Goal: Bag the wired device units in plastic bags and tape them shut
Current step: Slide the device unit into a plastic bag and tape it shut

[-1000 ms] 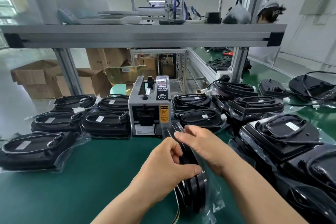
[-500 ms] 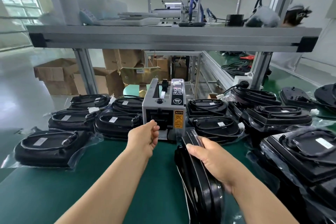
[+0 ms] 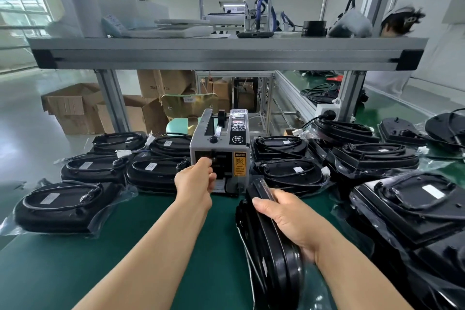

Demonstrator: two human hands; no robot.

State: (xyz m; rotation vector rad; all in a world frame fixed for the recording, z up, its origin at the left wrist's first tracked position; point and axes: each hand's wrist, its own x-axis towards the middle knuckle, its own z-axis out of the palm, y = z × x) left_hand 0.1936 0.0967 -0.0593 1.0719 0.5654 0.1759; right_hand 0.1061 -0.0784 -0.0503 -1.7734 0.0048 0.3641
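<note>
Five bagged units (image 3: 156, 171) lie flat left of the tape dispenser (image 3: 221, 148) on the green bench mat (image 3: 125, 246). My left hand (image 3: 198, 178), which a second ago worked the bag alongside the right, has come off it and now sits at the dispenser's front slot. Its fingers curl toward the outlet, but I cannot tell whether they already pinch a strip. Just right of the dispenser's front, my right hand (image 3: 289, 221) grips the held device unit (image 3: 271, 259) in its bag, stood on edge, thumb over the bag's mouth. I judge bagging done and taping next. More stacked units (image 3: 377, 156) crowd further right of the dispenser.
</note>
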